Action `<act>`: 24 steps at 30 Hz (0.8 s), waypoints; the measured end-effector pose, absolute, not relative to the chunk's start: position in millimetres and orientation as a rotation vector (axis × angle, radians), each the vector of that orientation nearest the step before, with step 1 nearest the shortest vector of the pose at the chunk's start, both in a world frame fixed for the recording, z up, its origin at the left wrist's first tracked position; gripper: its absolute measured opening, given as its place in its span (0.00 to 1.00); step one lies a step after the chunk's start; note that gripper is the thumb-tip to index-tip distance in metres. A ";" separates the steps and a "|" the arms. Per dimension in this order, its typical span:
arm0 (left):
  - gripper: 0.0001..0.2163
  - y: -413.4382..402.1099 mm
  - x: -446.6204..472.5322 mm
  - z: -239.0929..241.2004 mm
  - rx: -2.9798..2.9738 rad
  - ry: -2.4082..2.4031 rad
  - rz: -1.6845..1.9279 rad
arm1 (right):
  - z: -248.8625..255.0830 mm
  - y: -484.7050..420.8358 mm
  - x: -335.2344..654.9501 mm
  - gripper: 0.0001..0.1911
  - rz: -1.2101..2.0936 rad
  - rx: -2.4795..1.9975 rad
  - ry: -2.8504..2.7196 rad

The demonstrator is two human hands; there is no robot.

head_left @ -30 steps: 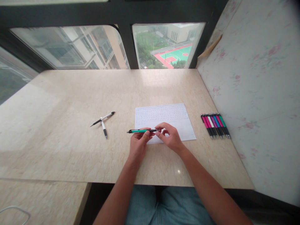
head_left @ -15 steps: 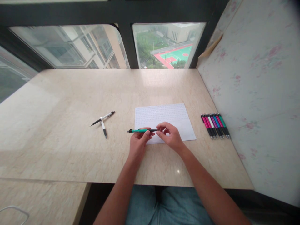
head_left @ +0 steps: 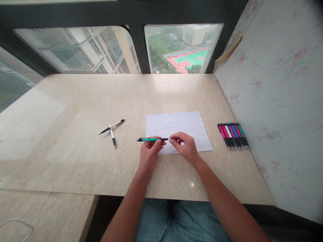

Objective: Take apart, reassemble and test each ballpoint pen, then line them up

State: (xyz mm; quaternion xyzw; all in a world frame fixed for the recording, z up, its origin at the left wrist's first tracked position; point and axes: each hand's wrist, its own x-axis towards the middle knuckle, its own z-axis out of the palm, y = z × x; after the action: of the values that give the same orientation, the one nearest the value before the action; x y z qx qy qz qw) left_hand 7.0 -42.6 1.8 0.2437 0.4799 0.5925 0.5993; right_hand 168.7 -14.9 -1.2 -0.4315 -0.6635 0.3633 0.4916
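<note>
My left hand (head_left: 149, 155) pinches a green and black pen (head_left: 148, 139), holding it level over the table with its tip pointing right. The fingers of my right hand (head_left: 185, 148) are pinched at the pen's tip end, and I cannot make out whether a small part is between them. Both hands hover over the near edge of a white sheet of paper (head_left: 179, 126) covered in faint handwriting.
Two white and black pens (head_left: 111, 129) lie crossed on the marble table (head_left: 75, 134) to the left. A row of several coloured pens (head_left: 233, 134) lies at the right, close to the flowered wall (head_left: 277, 101). Windows run along the far edge.
The pen and both hands have risen very slightly. My right fingers have slid to the very tip of the pen. The camera has shifted a little.
</note>
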 end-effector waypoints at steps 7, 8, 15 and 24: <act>0.15 -41.5 6.6 2.7 0.510 1.099 1.405 | -1.1 -15.4 168.0 0.04 0.906 -1.138 -1.497; 0.15 -41.4 6.7 2.8 0.501 1.098 1.412 | -0.9 -15.5 168.4 0.04 0.897 -1.154 -1.493; 0.14 -42.2 4.8 4.8 0.468 1.097 1.428 | -3.9 -11.6 174.3 0.06 0.738 -1.184 -1.612; 0.14 -41.7 -18.1 6.3 0.635 1.138 1.368 | -7.8 6.6 164.8 0.04 0.494 -1.403 -1.994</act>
State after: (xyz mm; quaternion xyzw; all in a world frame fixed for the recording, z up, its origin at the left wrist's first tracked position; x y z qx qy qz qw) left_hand -18.1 -41.7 6.3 0.2725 0.4881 0.5866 0.5860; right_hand 164.8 6.6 -7.8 -0.5341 -0.7590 0.1882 0.3213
